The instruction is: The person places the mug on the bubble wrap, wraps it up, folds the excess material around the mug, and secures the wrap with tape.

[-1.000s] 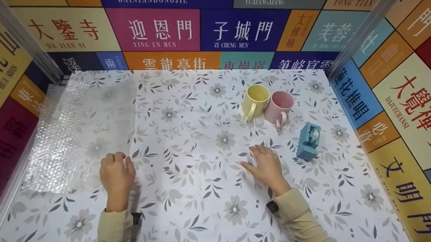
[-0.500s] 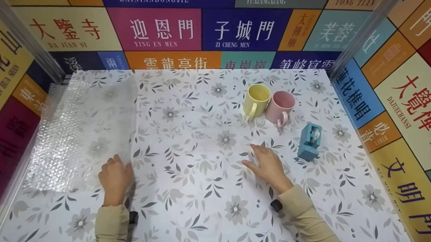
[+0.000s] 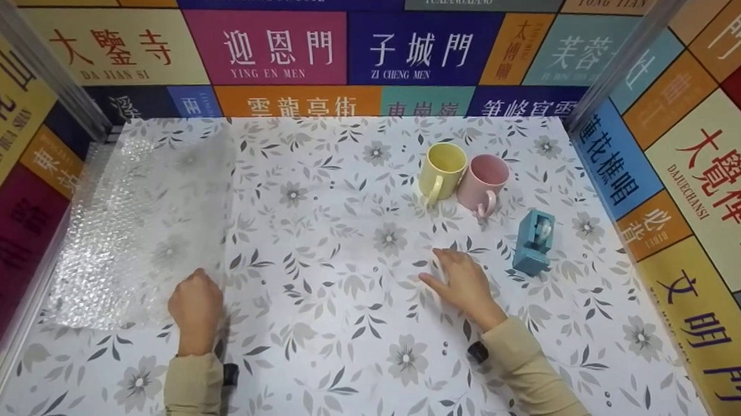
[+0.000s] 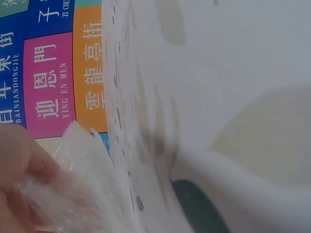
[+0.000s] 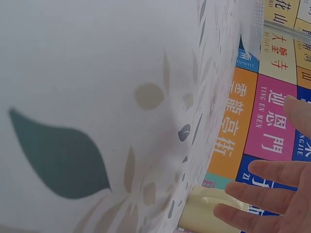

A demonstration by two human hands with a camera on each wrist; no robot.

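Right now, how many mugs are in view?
2: the yellow mug, with the pink mug just to its right, both beyond the right hand; no others show.

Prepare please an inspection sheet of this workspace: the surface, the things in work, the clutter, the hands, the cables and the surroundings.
Surface: white cover with a grey leaf and flower print.
Things in work: bubble wrap sheet, spread on the left side.
Clutter: yellow mug and pink mug, upright, close together; teal tape dispenser nearer the person, to their right.
Left hand: pinches the wrap by its near right part.
Right hand: fingers spread, holds nothing.
Cables: nothing seen.
Surroundings: colourful panels with Chinese lettering at the back and both sides.
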